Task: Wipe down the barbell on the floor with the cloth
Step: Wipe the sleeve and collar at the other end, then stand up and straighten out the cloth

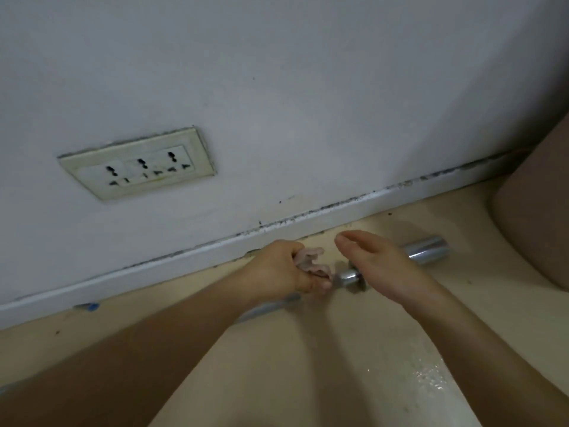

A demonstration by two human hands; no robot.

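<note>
Barbell (pixel 426 246): a chrome bar lying on the cream floor (pixel 308 349), parallel to the skirting board and just beside it; its thick sleeve end shows at the right, a collar shows between the 2 hands, and a thinner stretch of shaft runs off to the left under the left wrist.
Cloth (pixel 311 261): a small pale pink rag, bunched up, pressed against the bar just left of the collar.
Left hand (pixel 280 272): curled closed around the cloth, fingers wrapped over the rag and down onto the bar, knuckles toward the wall.
Right hand (pixel 378 263): spread open and flat, palm down, fingers together and pointing left toward the wall; it covers the bar between the collar and the sleeve, but whether the palm touches the metal cannot be told.
Wall (pixel 277 103): grey-white and scuffed, with dark specks along the top of the skirting board (pixel 184 257).
Socket plate (pixel 137 163): a yellowed plate with 3 outlets, set low in the wall, well to the left of the hands.
Floor detail: a wet, glossy patch at the lower right beside the right forearm, and a small blue scrap (pixel 90 307) by the skirting at the left.
</note>
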